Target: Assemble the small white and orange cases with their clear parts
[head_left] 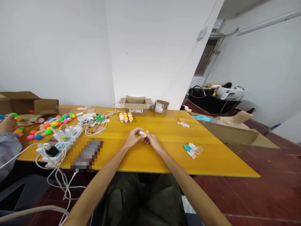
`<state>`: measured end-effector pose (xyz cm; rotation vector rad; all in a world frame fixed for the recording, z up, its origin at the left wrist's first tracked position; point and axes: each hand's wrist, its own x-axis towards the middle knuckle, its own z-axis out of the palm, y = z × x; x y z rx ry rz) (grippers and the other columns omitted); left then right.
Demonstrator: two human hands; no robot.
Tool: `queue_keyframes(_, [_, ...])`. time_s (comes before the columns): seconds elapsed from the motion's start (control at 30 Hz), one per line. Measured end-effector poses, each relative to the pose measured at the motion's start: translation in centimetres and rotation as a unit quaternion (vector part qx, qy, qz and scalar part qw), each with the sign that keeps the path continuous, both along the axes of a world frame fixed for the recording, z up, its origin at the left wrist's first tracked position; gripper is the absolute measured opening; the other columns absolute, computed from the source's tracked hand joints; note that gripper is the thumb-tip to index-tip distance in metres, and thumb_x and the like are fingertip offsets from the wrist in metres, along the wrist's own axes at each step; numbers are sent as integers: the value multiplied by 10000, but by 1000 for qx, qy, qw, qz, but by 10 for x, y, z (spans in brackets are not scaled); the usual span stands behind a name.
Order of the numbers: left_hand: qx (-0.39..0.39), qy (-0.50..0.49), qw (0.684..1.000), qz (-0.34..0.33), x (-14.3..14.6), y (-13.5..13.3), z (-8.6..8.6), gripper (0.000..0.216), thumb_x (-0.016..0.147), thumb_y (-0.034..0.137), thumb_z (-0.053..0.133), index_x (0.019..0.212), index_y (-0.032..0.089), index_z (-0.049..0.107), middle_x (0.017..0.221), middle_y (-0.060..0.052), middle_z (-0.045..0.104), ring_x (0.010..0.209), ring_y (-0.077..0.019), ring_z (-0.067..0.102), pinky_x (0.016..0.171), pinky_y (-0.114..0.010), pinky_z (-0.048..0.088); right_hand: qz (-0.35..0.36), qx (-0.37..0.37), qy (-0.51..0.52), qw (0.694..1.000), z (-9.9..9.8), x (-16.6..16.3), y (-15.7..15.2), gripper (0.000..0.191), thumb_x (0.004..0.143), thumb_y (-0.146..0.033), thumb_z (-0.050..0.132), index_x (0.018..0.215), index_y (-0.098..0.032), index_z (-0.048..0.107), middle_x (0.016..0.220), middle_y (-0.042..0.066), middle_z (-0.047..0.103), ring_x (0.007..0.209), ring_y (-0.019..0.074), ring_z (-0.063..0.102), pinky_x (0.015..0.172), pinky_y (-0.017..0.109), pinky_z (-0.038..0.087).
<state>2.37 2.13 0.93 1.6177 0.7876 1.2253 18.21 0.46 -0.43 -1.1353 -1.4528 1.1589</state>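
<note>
Above the table's middle, my left hand (133,138) and my right hand (152,140) meet with their fingers closed around one small white-and-orange plastic piece (142,133). The fingers cover part of it, so its full shape is hidden. Beyond my hands stands a tight group of several white pieces with orange tops (125,117). To the right lie loose parts: a teal disc (187,147), white plastic parts (192,153) and a clear cup-like part (199,150). Farther back are more small white parts (185,125) with an orange one (181,119).
An open cardboard box (135,106) and a smaller box (161,107) stand by the wall. On the left are a power strip (61,147) with cables, a pixelated dark object (87,155), a green circuit board (100,118), colourful balls (54,124) and another person's hand (8,124).
</note>
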Motion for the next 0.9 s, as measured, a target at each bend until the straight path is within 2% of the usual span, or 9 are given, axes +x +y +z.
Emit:
queue_keyframes(0.13, [3,3,1000,5,0,1,-1,368,670,360,862,949,189,695,914,-36,743,897,-189,682,879,-327,518,-17,-12,-4,1000,0,-2,2,776,760,-926,326,596,-214,585,587,54,640,592,169,610,583,288,481])
queue_keyframes(0.23, [8,3,1000,16,0,0,0,379,678,365,860,972,191,694,921,-38,747,888,-186,684,865,-325,524,-40,-5,8,999,-1,-1,1,740,728,-927,401,704,-217,609,607,21,632,604,172,616,573,281,476])
queue_keyframes(0.33, [12,-3,1000,20,0,-2,1,374,686,370,856,970,189,694,922,-40,748,880,-185,685,854,-325,529,-27,11,6,1000,0,0,-1,717,696,-916,482,799,-221,629,659,7,645,650,179,630,583,278,474])
queue_keyframes(0.57, [7,-11,1000,1,2,-4,4,347,666,354,871,906,180,688,860,-35,737,846,-184,680,849,-329,524,-12,-7,-25,1000,0,1,1,784,776,-919,323,651,-201,614,642,58,658,644,185,630,616,297,488])
queue_keyframes(0.77, [1,-10,1000,7,2,-2,3,386,639,377,888,899,181,681,869,-34,733,859,-188,678,851,-325,517,-27,6,-8,1000,0,3,0,722,700,-921,481,794,-223,638,627,5,648,606,178,626,582,286,487])
queue_keyframes(0.9, [-2,-9,1000,-6,2,-2,2,384,633,376,887,893,182,680,846,-28,725,836,-182,668,844,-323,510,-20,3,-8,1000,1,1,0,744,719,-937,412,691,-220,609,608,28,640,596,178,623,572,290,486])
